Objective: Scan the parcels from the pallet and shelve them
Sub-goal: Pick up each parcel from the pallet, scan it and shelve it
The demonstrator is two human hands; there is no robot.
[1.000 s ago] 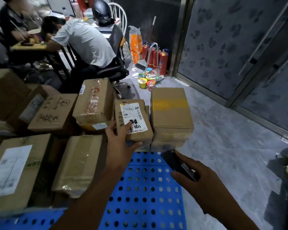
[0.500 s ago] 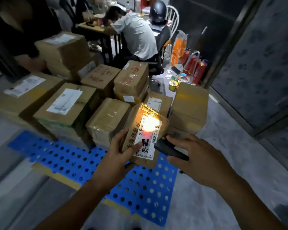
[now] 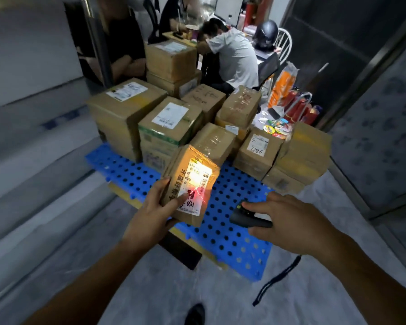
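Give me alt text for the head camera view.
Left hand holds a cardboard parcel, its label lit by the black scanner gripped in the right hand. Behind, more parcels sit stacked on a blue perforated pallet.

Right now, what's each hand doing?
Left hand: grips the lit parcel.
Right hand: holds the black scanner.

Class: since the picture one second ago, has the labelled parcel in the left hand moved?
Yes. It lay beside the yellow-taped box; now the left hand holds the parcel nearer the person, over the bare front of the blue pallet.
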